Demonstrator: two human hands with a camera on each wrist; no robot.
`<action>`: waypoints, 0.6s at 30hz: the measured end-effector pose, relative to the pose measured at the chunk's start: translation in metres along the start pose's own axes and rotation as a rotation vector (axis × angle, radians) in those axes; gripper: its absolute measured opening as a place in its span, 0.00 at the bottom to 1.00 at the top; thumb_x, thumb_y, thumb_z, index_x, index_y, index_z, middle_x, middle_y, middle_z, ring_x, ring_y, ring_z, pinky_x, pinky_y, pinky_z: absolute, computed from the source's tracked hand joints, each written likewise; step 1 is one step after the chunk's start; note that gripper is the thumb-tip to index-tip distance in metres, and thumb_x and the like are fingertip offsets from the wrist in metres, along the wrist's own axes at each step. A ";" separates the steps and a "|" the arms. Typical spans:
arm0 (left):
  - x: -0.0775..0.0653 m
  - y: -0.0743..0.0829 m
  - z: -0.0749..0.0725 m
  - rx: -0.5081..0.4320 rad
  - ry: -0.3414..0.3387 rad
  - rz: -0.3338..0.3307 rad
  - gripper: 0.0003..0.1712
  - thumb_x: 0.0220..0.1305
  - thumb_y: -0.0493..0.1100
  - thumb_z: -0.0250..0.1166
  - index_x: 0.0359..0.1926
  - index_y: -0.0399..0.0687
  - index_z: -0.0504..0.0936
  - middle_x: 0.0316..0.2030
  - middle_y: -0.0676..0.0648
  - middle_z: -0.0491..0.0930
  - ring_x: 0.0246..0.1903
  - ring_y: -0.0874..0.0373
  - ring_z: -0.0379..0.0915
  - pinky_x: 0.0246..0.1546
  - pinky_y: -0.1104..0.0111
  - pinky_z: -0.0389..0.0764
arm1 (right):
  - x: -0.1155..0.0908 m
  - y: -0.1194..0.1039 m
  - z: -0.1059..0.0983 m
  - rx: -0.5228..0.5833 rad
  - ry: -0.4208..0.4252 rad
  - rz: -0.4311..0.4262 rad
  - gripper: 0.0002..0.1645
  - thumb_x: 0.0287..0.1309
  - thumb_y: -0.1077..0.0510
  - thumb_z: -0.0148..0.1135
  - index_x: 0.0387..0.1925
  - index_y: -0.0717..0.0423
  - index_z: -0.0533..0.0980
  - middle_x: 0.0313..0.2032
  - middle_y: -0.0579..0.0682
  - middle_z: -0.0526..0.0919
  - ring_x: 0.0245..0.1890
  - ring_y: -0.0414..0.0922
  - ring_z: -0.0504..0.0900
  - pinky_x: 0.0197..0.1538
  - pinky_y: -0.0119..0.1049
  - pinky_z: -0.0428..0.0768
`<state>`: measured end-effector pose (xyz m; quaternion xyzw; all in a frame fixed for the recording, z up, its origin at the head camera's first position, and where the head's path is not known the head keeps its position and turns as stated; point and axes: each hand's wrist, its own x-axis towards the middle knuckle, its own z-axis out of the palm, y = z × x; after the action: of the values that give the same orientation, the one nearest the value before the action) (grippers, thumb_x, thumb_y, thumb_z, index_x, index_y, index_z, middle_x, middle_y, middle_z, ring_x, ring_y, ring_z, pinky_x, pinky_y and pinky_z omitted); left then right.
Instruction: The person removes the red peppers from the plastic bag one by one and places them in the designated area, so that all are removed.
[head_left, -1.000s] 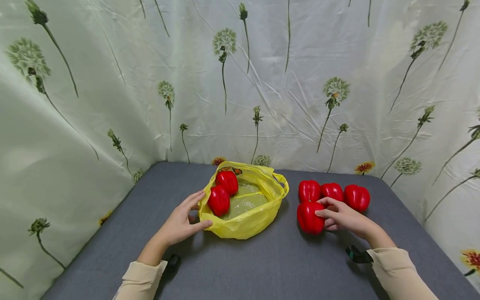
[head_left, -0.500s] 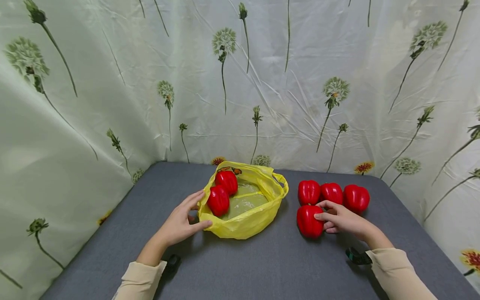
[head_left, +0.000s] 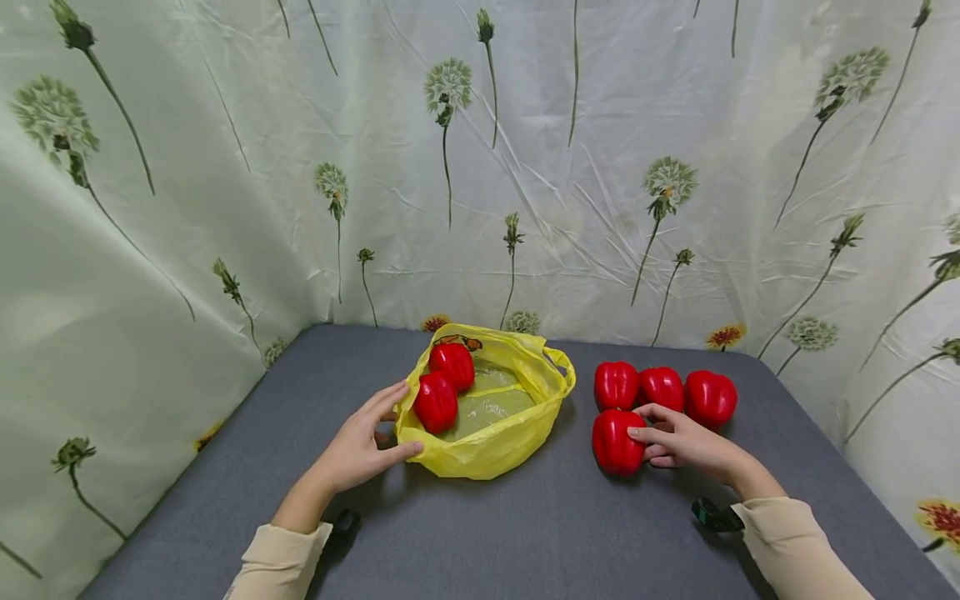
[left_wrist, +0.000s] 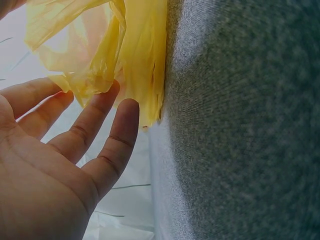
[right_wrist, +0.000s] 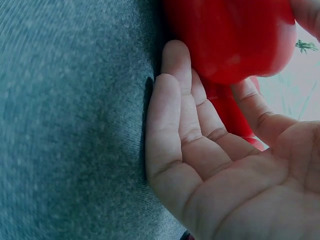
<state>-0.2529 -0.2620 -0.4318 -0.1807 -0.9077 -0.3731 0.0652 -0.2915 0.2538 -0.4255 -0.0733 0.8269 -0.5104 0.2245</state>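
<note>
In the head view a yellow plastic bag stands with its mouth spread wide, and two red bell peppers lie inside at its left. My left hand rests on the bag's left side, thumb at the front rim; in the left wrist view its fingers are spread and nearly straight against the yellow plastic. On the right, my right hand holds a red bell pepper by its right side, thumb and fingers around it. The right wrist view shows that pepper low beside the grey cloth, fingertips against it.
Three more red bell peppers sit in a row just behind the right hand. A grey cloth-covered table carries everything. A white curtain with dandelion prints hangs along the back and sides.
Over the past second the held bell pepper has come slightly toward me, away from the row behind, with the right hand on it. The left hand and bag stay put.
</note>
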 end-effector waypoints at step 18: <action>0.000 0.000 -0.001 -0.004 -0.003 0.001 0.52 0.64 0.58 0.77 0.81 0.42 0.67 0.81 0.39 0.64 0.61 0.42 0.82 0.50 0.57 0.86 | 0.001 0.005 -0.002 0.025 -0.047 -0.039 0.40 0.77 0.48 0.62 0.75 0.66 0.57 0.51 0.51 0.81 0.46 0.47 0.83 0.51 0.34 0.87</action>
<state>-0.2531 -0.2623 -0.4311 -0.1821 -0.9070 -0.3744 0.0636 -0.2927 0.2579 -0.4291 -0.0989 0.8134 -0.5230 0.2347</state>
